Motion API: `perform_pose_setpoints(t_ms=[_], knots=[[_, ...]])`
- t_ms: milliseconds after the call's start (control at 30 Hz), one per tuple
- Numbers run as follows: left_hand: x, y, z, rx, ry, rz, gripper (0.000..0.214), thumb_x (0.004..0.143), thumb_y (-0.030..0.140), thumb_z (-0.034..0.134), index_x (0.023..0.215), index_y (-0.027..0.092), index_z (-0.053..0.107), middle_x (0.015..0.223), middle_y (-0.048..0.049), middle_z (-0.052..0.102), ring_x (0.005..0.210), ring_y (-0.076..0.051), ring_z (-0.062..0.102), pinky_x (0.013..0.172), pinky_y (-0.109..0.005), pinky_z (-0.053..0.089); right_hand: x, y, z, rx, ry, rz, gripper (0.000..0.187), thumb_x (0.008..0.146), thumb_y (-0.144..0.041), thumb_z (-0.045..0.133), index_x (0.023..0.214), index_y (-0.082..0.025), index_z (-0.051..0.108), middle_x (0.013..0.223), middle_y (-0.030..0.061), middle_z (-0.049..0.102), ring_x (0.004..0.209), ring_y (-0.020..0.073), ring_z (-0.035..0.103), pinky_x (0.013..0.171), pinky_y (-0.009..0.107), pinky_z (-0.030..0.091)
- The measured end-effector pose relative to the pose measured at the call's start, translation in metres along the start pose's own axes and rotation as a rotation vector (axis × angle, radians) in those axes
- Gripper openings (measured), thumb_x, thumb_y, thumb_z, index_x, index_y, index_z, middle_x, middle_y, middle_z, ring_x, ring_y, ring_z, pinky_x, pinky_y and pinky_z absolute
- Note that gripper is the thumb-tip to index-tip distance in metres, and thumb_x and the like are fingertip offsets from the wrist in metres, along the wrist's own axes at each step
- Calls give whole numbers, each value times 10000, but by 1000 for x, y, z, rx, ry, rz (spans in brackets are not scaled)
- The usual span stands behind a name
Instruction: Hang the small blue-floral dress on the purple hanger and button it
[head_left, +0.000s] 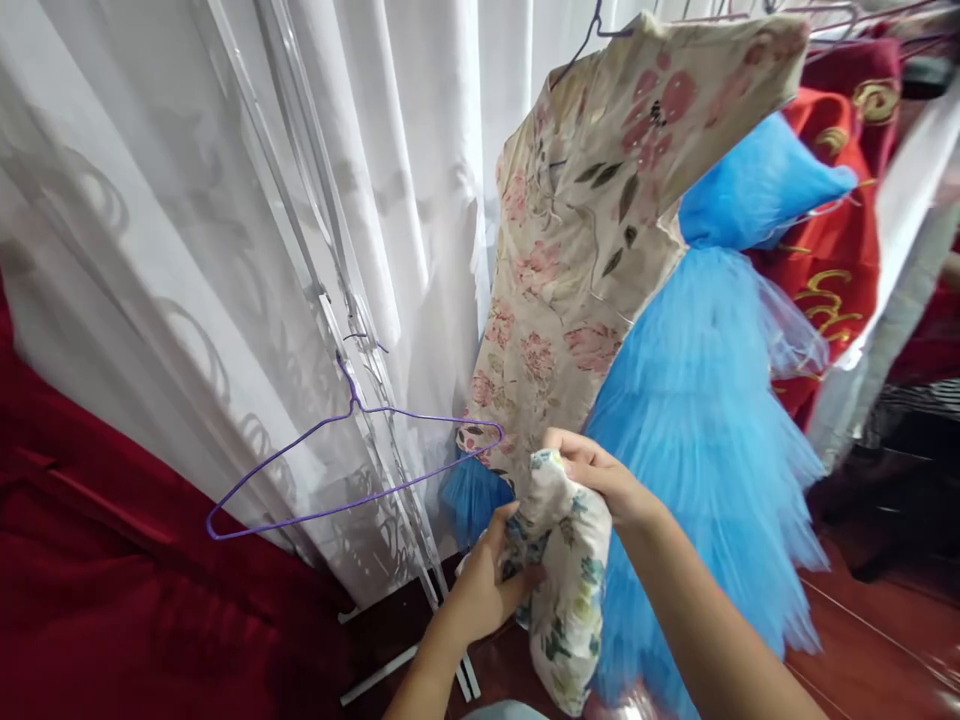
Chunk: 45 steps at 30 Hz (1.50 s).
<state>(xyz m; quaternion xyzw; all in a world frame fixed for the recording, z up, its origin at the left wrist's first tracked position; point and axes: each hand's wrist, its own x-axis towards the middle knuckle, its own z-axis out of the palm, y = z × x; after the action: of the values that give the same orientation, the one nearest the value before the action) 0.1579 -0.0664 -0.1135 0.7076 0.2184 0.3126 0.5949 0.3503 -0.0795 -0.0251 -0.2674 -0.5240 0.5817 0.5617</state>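
Between my hands is a bunched white cloth garment (pixel 574 580) with a blue, green and yellow floral print; its full shape is folded out of sight. My right hand (pixel 596 475) pinches its upper edge. Lower down on the left side, my left hand (pixel 487 580) grips the same garment, fingers partly hidden by the fabric. An unloaded purple wire hanger (pixel 360 408) hangs on the white metal rack (pixel 330 300), to the left of my hands. Just beyond them hangs a cream garment with pink flowers (pixel 555 260).
A blue layered tulle dress (pixel 690 400) hangs on the right, with a red garment with gold trim (pixel 832 240) behind it. White curtains (pixel 420 150) form the backdrop. Deep red cloth (pixel 112 560) covers the lower left. The rack's feet (pixel 382 672) stand on the dark red floor.
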Motion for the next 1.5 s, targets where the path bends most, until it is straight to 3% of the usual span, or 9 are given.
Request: perform_pose_setpoints(t_ms=[100,233,333,433,633,733,867,1133,1500], knots=[[-6,-13,-20,162,-76,-91,355,848,319,638,1171,179,683,1127,-85,699,1067,-259,610,979,-357,455,-14,8,-16,-4,67,58,197,832,-341,746,838,-169,651,689,6,653,541,103,562,507,191,418],[-32,-19,-73,418,19,-168,289,848,426,638,847,149,721,811,-31,670,817,-195,573,792,-277,452,-20,12,-46,-138,276,25,157,844,-321,738,898,-188,673,742,13,681,603,124,609,551,204,460],[-55,-10,-106,509,57,-183,369,866,482,615,709,149,641,683,0,548,710,-143,492,700,-235,399,5,12,-71,-173,422,-74,192,813,-343,758,924,-210,676,746,-4,669,606,127,596,558,211,462],[-72,11,-114,375,54,-157,382,895,486,581,715,148,589,671,8,483,670,-121,449,648,-218,369,56,13,-81,-164,466,-195,227,769,-370,777,907,-229,662,715,-29,620,578,118,535,536,210,435],[-85,53,-101,128,353,104,387,950,492,483,749,163,510,759,-11,472,704,-123,446,660,-215,382,153,14,-38,-210,109,-87,265,772,-431,754,821,-209,619,666,-43,523,562,107,454,528,212,393],[-104,63,-115,220,494,71,363,965,463,468,751,171,492,668,24,392,607,-95,369,562,-192,316,162,16,-12,-310,-159,52,256,812,-422,728,808,-189,624,690,-32,518,578,99,439,520,204,370],[-143,70,-144,339,486,-146,383,942,479,505,730,160,501,621,39,362,564,-80,330,514,-192,251,144,29,-2,-248,-339,241,295,852,-405,696,1066,-208,645,654,-39,518,513,89,408,457,199,310],[-166,90,-171,396,383,-206,274,825,427,663,828,159,603,738,-5,561,657,-121,478,594,-206,373,132,43,17,-131,-240,196,388,872,-430,679,1161,-179,616,623,-21,592,449,90,486,420,182,360],[-181,111,-218,1070,452,-78,273,848,249,602,1120,268,608,1104,-18,666,964,-189,639,867,-250,476,174,37,46,28,-184,98,347,802,-339,767,1061,-229,564,674,-25,637,521,124,593,491,209,488]])
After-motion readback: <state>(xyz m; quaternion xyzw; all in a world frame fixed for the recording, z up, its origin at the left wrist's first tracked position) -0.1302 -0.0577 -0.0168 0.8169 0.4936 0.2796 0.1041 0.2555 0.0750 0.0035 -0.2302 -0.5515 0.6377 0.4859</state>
